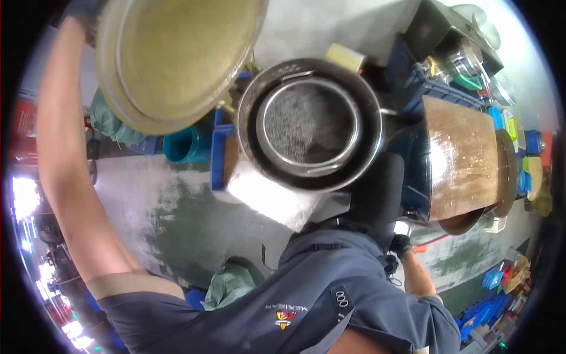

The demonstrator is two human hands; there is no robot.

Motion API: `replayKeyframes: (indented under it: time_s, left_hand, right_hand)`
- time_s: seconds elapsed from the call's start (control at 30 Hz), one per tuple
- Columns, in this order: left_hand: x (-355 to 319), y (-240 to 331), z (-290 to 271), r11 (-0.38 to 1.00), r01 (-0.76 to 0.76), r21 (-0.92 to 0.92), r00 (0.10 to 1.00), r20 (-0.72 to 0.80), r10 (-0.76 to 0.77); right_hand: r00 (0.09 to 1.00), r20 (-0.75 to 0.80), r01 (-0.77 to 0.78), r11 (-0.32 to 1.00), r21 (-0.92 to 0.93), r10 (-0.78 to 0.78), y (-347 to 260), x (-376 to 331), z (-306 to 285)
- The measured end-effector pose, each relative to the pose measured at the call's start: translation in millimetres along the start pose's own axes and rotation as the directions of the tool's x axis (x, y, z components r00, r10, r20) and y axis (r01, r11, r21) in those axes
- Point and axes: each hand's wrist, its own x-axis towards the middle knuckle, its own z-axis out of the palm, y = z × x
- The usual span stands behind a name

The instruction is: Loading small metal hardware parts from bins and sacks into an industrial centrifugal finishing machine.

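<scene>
A large round yellowish lid [188, 53] stands raised at the upper left, beside a round metal drum [246, 147]. Brackets show on the lid's edge facing the drum. Inside the drum sits a shiny metal ring [312, 171], with grainy grey stuff [292, 127] within it. My left arm reaches up, and my gloved left hand [84, 15] is closed at the lid's outer rim, its fingers partly hidden. Low at my right side is my dark-gloved right hand [402, 243], near a small orange piece [419, 249]; its fingers are too dark to make out.
A brown board [463, 156] lies across a dark blue container at the right. Behind it stands a blue crate [445, 91] with metal pans. A teal bucket [180, 146] and blue bins [219, 159] stand left of the drum. Green sacking [231, 283] lies near my waist.
</scene>
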Motion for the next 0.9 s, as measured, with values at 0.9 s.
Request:
replayKeyframes:
  time_s: [0.9]
  left_hand:
    - [-197.8, -362.7, 523.6, 0.610, -0.087, 0.788, 0.996, 0.055, 0.071]
  right_hand:
    - [0.684, -0.120, 0.138, 0.034, 0.990, 0.720, -34.5, -252.7, -56.7]
